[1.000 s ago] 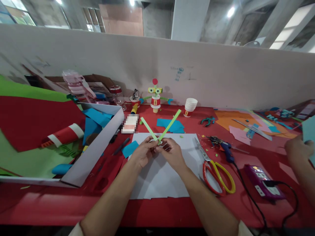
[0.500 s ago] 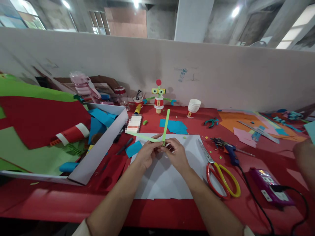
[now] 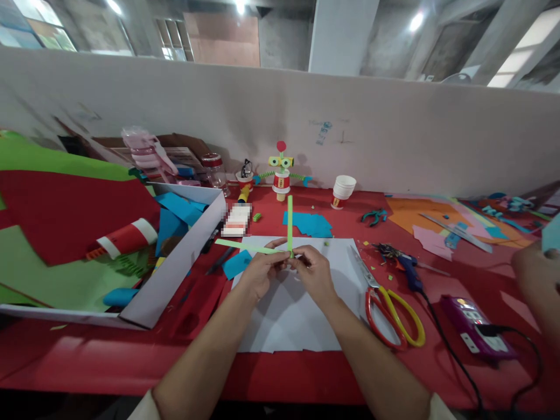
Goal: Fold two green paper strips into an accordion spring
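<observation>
My left hand (image 3: 261,272) and my right hand (image 3: 312,271) meet over the white sheet (image 3: 297,326), fingertips nearly touching. Both pinch two light green paper strips where these cross. One strip (image 3: 290,221) stands upright above the fingers; the other strip (image 3: 240,245) reaches out to the left past my left hand. The crossing itself is small and partly covered by my fingers. A blue paper piece (image 3: 236,265) lies just left of my left hand. To the right of the sheet rest large scissors (image 3: 380,300) with red and yellow handles.
A white box (image 3: 184,265) with coloured paper and a red cup stands left. Behind are a paper-cup figure (image 3: 281,181), stacked cups (image 3: 343,189) and pliers (image 3: 374,217). A glue gun (image 3: 409,271) and a purple corded device (image 3: 476,329) lie right, near another person's hand (image 3: 536,274).
The upright strip has swung slightly left and now stands nearly vertical. The sideways strip's free end has shifted left. Both hands keep their pinch.
</observation>
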`<state>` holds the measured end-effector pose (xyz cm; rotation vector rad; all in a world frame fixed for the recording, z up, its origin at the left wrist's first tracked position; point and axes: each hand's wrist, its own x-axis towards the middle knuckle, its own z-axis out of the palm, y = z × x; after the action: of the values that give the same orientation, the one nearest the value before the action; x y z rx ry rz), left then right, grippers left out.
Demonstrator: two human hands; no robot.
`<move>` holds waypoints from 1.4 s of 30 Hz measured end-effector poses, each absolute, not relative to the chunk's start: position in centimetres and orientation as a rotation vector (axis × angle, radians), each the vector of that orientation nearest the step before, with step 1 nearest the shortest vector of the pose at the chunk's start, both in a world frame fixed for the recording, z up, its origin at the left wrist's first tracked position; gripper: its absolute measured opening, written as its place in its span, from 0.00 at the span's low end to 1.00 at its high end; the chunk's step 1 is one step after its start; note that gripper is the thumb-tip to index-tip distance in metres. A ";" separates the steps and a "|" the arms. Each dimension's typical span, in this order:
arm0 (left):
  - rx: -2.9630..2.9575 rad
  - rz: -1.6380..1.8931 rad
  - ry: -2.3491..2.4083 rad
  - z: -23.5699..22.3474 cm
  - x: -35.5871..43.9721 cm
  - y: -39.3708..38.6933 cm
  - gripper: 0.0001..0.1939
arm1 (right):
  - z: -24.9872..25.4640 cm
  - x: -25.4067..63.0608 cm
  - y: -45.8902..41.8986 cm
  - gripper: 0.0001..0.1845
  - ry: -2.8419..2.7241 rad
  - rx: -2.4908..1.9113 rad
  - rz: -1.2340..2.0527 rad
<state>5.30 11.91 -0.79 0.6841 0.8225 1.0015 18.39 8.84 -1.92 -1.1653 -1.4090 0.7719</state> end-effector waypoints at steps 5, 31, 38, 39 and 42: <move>0.687 0.990 0.783 -0.6 5.3 11.7 0.22 | -1.6 18.4 8.6 0.02 -1.437 -1.146 0.687; 0.708 1.012 0.832 -0.6 5.7 11.6 0.12 | -2.0 18.2 9.2 0.10 -1.095 -1.203 0.979; 0.763 1.021 0.792 -0.9 5.5 11.6 0.15 | -2.4 18.3 9.4 0.10 -1.078 -1.204 0.988; 0.768 1.023 0.791 -0.9 5.5 11.6 0.15 | -2.4 18.3 9.4 0.10 -1.075 -1.207 0.985; 0.779 1.042 0.780 -0.7 5.5 11.4 0.16 | -2.3 18.2 9.4 0.09 -1.054 -1.201 0.993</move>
<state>5.55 11.39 -0.68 0.7795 0.7800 1.0422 18.23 9.42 -2.27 -1.2013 -1.0539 0.9934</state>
